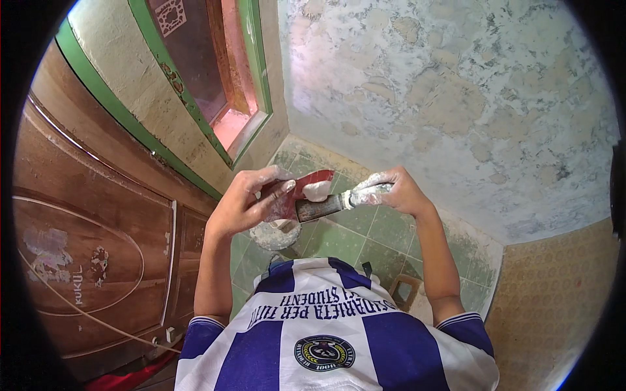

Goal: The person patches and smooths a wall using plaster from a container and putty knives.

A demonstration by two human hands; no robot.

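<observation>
My left hand [251, 199], smeared with white, is closed round a red, flat spreader [315, 176]. A lump of white putty [317, 191] sits on its face. Held in my right hand [394, 189] is a putty knife [319, 208] with a whitened handle and a dark, stained blade. The blade points left, against or very close to the spreader just under the putty; I cannot tell whether they touch. White paste coats the fingers of my right hand too. Beneath my left hand, a round, white-smeared container [275, 238] stands on the floor, partly hidden.
Ahead and to the right rises a wall [456, 104] with patchy white and beige coating. A green-framed window [251, 78] and a brown wooden panelled piece [98, 254] with a cord are at left. Green floor tiles [345, 241] carry a brown-rimmed rectangular object [405, 292].
</observation>
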